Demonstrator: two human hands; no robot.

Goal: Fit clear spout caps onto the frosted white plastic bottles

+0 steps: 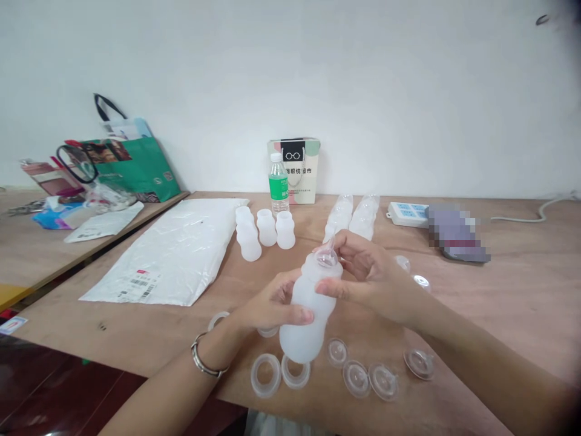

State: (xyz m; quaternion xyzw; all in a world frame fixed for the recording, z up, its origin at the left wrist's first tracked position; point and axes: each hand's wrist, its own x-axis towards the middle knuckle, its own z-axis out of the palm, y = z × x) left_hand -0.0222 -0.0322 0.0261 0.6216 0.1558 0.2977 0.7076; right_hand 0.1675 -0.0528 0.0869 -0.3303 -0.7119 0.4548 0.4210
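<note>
My left hand [267, 306] is wrapped round the body of a frosted white baby bottle [303, 330], which is tilted above the table. A clear bottle nipple [327, 257] sits at the bottle's mouth, tip up. My right hand [374, 272] has its fingers closed on the nipple, while its thumb presses the bottle's neck. Whether the nipple is fully seated I cannot tell. Below lie white collar rings [265, 376] and several loose clear nipples [356, 379]. Farther back stand several open frosted bottles [267, 229] and bottles with clear tops [340, 215].
A white plastic mailer [172, 254] lies at left on the wooden table [508, 315]. At the back are a water bottle [279, 188], a paper bag [308, 175], a power strip [408, 212] and a pixelated object [458, 236]. A green bag [140, 172] stands on the left table.
</note>
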